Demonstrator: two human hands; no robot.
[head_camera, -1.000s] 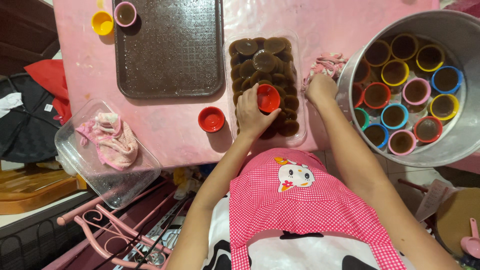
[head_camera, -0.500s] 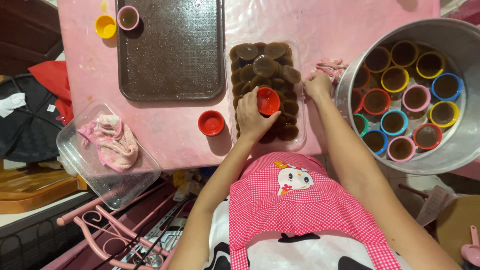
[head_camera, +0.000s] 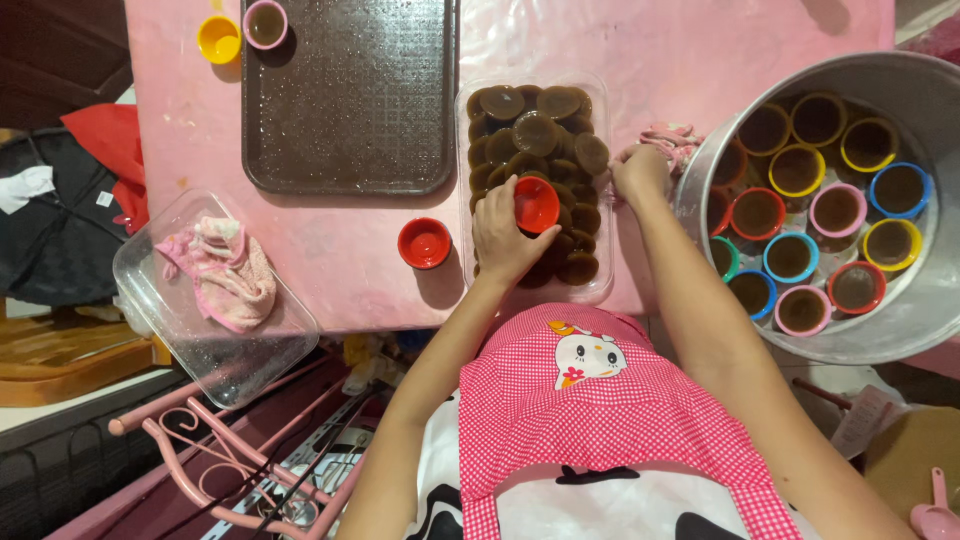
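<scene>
Red cup (head_camera: 536, 204) gripped in the left hand (head_camera: 505, 235), fingers closed round its rim, tipped over the clear tray (head_camera: 465, 150) of brown round cakes (head_camera: 535, 135) at the worktop's (head_camera: 330, 250) near edge. Right hand (head_camera: 640, 172) curled shut by the tray's far corner, against a pink cloth (head_camera: 668, 136); whether anything was held there, could not tell. Could have dropped a cake crooked onto the pile and sent one sliding off the heap, stacked high as it was. Tray near the edge, too: could have been nudged off by a wrist. Against half a second back: hardly changed, cup kept at the same spot, both hands unmoved, second red cup (head_camera: 424, 243) left beside the tray.
</scene>
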